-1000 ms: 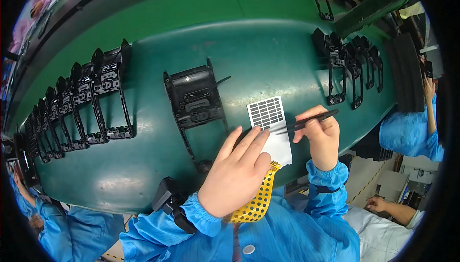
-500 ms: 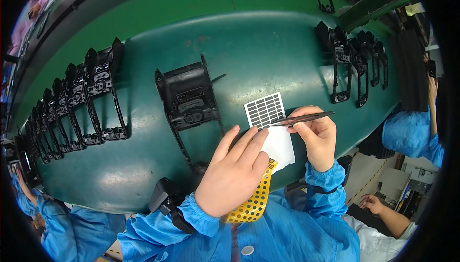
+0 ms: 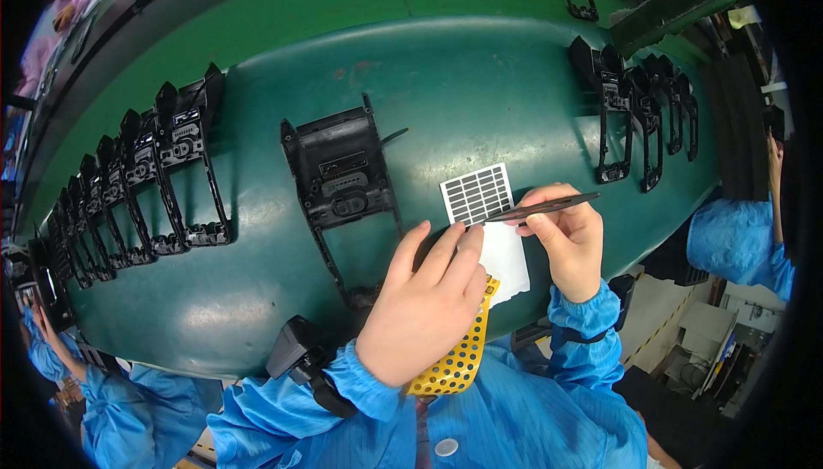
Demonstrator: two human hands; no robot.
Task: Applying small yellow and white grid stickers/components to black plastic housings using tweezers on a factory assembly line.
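My right hand [image 3: 570, 246] is closed around dark tweezers [image 3: 557, 205]. Their tips reach the lower edge of the grid of small black stickers on a white sheet [image 3: 506, 267]. My left hand [image 3: 420, 319] lies palm down with its fingers stretched out, fingertips at the sheet's lower left corner of stickers. Below that hand a yellow strip with black dots [image 3: 452, 368] shows, partly hidden by the hand. To the left of the sheet a black plastic frame [image 3: 345, 173] lies on the green table, its lower end partly behind my left hand.
A row of similar black frames [image 3: 176, 152] stands along the table's left side. More frames [image 3: 613, 117] stand at the far right, near a green post [image 3: 677, 15]. People in blue clothing work at both sides. The green tabletop [image 3: 463, 92] curves away behind the sheet.
My hands and the tweezers keep nearly the same place at the sheet, with a slight shift of the whole view. Another person's hand at the lower right has gone from view.
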